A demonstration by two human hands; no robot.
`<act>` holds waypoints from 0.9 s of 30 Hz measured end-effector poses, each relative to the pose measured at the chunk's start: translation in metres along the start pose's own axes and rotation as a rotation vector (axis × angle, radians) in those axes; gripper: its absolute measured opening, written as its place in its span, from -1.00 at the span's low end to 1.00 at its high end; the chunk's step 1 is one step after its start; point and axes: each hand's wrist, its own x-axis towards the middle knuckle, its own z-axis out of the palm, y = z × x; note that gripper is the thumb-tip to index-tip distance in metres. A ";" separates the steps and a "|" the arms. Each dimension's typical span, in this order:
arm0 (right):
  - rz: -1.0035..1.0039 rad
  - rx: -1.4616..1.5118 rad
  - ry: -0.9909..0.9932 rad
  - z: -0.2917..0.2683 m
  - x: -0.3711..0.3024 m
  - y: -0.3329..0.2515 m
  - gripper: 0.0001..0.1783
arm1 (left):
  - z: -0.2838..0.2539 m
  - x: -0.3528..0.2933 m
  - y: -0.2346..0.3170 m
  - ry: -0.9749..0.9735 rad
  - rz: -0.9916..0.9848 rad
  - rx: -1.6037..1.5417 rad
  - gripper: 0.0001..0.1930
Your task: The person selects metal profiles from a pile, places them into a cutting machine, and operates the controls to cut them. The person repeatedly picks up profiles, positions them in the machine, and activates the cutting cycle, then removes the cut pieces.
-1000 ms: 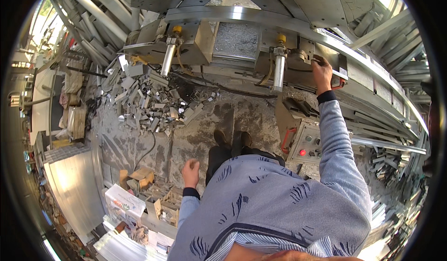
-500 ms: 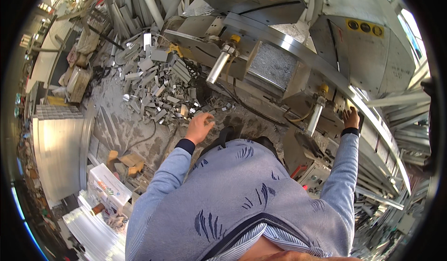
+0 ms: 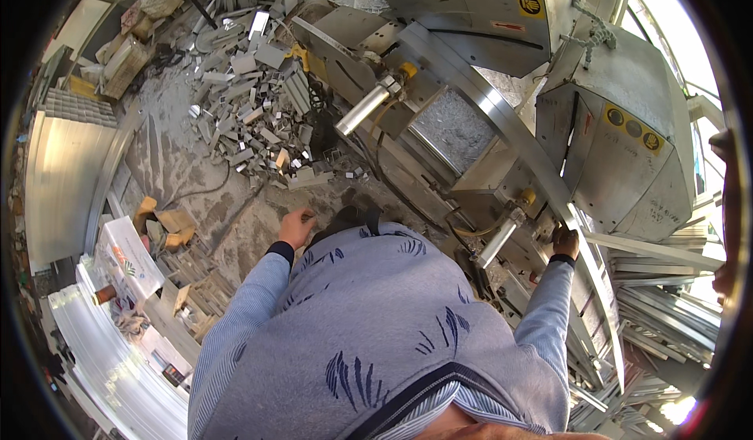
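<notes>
Concrete floor (image 3: pixel 169 146), stained and dusty, carries a heap of metal offcuts (image 3: pixel 255 114) ahead and to your left, with a stack of pale profiles (image 3: pixel 67 177) and a white box (image 3: pixel 129 258) farther left. Across the upper right stands the saw, its two grey hoods (image 3: pixel 451 24) (image 3: pixel 608 185) rising beyond a long bright bar (image 3: pixel 514 126). Note the bar's long axis: it runs slantwise from ahead of you down along your right side, the lens bending it into an arc. Your right hand (image 3: pixel 565 244) is much the nearer to it, just at its near edge, with the bar lying to the right of the fingers; your left hand (image 3: pixel 296 228) is well apart, over the floor in front of your body. The right fingers are dark and partly hidden by the back of the hand, so you cannot tell whether they touch the bar or close on anything. The left fingers are loosely bent, with a narrow gap and nothing visible between them. Two silver cylinders (image 3: pixel 362 113) (image 3: pixel 499 244) with yellow fittings sit on your side of the bar, the second just beside your right hand.
</notes>
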 end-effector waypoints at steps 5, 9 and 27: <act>-0.049 0.076 0.051 -0.012 -0.018 -0.016 -0.70 | 0.010 0.005 0.012 0.005 0.001 0.051 -0.71; 0.044 0.245 0.059 -0.014 -0.024 -0.020 -0.66 | 0.011 0.009 0.022 0.006 -0.018 0.016 -0.71; 0.284 0.875 0.014 0.008 -0.012 -0.003 -0.85 | 0.024 0.008 0.012 -0.018 -0.073 0.020 -0.69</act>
